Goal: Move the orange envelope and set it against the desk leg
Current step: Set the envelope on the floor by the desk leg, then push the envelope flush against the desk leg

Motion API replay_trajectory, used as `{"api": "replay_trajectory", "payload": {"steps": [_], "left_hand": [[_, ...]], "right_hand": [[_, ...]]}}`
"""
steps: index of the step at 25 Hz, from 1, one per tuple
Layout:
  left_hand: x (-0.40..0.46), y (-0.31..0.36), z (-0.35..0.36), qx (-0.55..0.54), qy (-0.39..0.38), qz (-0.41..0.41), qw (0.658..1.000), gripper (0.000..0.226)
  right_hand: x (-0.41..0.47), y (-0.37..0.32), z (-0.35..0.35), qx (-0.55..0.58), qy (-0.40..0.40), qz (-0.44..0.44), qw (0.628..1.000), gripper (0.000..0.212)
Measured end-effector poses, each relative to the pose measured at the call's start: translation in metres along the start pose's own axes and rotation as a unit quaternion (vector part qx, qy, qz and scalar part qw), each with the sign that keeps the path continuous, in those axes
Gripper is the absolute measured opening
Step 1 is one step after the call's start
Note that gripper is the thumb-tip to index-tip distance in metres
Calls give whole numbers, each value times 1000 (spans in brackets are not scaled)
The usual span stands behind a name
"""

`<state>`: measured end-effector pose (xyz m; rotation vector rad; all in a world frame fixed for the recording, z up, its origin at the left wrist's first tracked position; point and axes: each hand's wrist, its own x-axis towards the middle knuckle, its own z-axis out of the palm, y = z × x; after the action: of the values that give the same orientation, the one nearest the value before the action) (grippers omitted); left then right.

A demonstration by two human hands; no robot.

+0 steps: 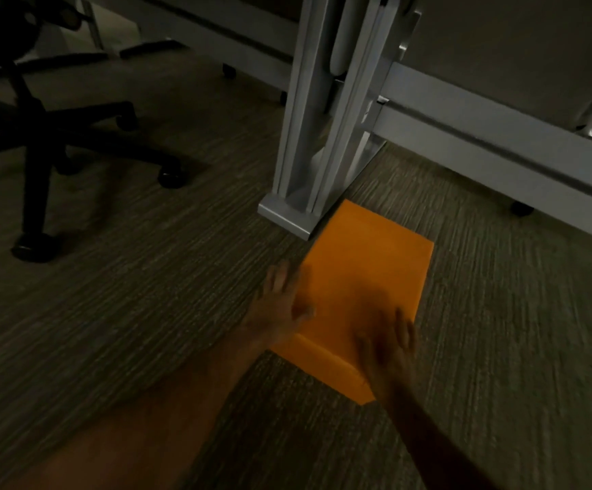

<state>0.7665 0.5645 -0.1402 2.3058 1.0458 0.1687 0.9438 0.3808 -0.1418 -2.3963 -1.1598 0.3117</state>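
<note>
The orange envelope (361,277) lies flat on the carpet, its far corner touching the foot of the grey metal desk leg (323,136). My left hand (280,305) is at the envelope's left edge, fingers spread, thumb over the paper. My right hand (390,348) lies over the near right part of the envelope, fingers spread. Both hands are blurred, so whether they press on the paper or hover just above it is unclear. Neither hand grips it.
A black office chair base with castors (75,143) stands at the left on the striped carpet. A grey rail (499,143) runs along the partition at the right, with a small black foot (521,208) under it.
</note>
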Motion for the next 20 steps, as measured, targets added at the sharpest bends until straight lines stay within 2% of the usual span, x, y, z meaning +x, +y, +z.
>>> {"api": "replay_trajectory", "payload": {"steps": [3, 8, 12, 16, 18, 20], "left_hand": [[-2, -12, 9, 91, -47, 98, 990, 104], [20, -11, 16, 96, -53, 85, 990, 120], [40, -4, 7, 124, -68, 79, 987, 117], [57, 12, 0, 228, -33, 111, 967, 108], [55, 12, 6, 193, -35, 127, 972, 105], [51, 6, 11, 123, -69, 120, 983, 115]], "right_hand": [[-2, 5, 11, -76, -43, -23, 996, 95], [18, 14, 19, -105, -50, 17, 993, 99], [37, 13, 15, -100, -73, 15, 992, 100], [59, 5, 6, -152, -82, 14, 985, 100], [57, 7, 8, -151, -75, 9, 986, 101], [47, 14, 15, -120, -72, -7, 990, 99]]}}
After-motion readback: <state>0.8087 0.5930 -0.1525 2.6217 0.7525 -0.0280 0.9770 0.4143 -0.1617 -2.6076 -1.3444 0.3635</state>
